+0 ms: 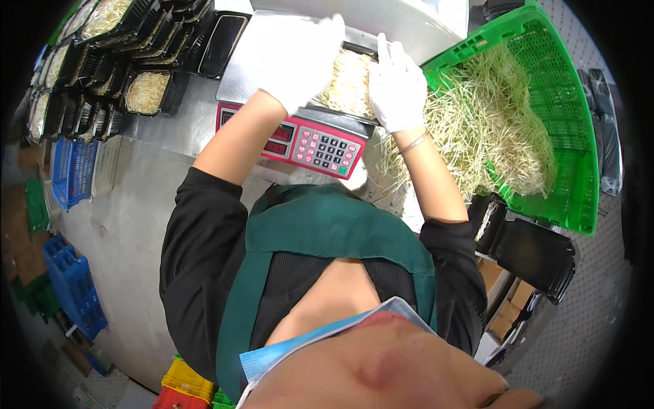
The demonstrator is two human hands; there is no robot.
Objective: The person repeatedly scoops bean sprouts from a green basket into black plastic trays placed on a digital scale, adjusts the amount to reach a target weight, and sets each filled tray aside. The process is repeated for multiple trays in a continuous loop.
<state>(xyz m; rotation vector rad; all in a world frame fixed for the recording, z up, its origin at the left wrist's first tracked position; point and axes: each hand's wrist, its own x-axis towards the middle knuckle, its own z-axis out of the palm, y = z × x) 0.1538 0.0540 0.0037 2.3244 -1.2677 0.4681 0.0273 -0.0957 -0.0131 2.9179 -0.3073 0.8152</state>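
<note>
A black plastic tray (369, 121) filled with pale bean sprouts (350, 84) sits on the steel plate (237, 76) of a red digital scale (327, 151). My left hand (301, 64), in a white glove, lies along the left side of the tray; glare washes out its fingers. My right hand (401, 84), gloved in white too, rests against the tray's right side with its fingers extended. The two hands flank the sprouts. Right of the scale, a big green plastic crate (575, 128) lies tilted with a heap of loose sprouts (475, 117) spilling from it.
Stacked black trays (148, 38), several with sprouts, stand at the upper left; one filled tray (148, 92) sits at their near edge. A white box-like surface (409, 23) rises behind the scale. Black trays (531, 250) lie below the green crate. Blue crates (74, 286) stand at the left.
</note>
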